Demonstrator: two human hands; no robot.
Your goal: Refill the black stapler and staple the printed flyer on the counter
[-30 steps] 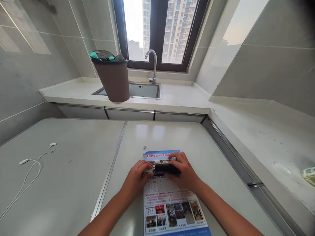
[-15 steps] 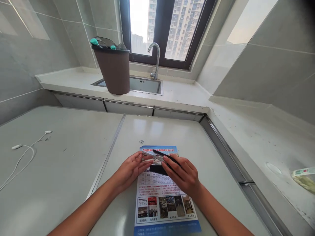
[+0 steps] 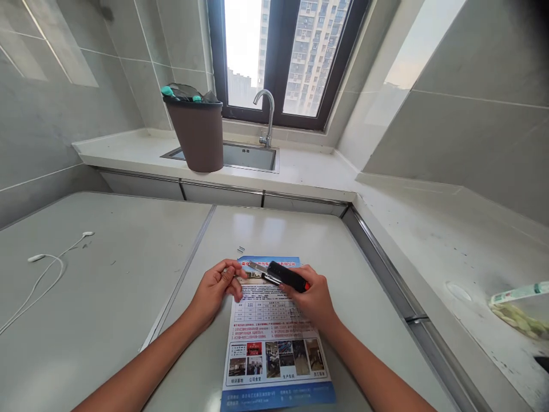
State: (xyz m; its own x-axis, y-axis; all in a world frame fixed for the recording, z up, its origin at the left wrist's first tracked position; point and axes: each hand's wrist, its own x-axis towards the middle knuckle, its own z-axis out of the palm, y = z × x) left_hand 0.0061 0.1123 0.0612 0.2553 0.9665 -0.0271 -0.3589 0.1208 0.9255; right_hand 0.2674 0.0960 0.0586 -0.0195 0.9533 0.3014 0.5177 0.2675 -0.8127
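A pale surface [image 3: 128,274] is filling the foreground, and a printed leaflet [image 3: 278,332] is lying on its right panel. The right hand [image 3: 316,294] is holding its grip clamped on a black stapler [image 3: 288,276], which is pointing left above the leaflet's far part. The left hand [image 3: 214,289] is hanging just left of the stapler, fingers bent; I cannot tell whether its grip is pinching anything. Small metal strips [image 3: 241,249] are resting just beyond the leaflet's far left corner.
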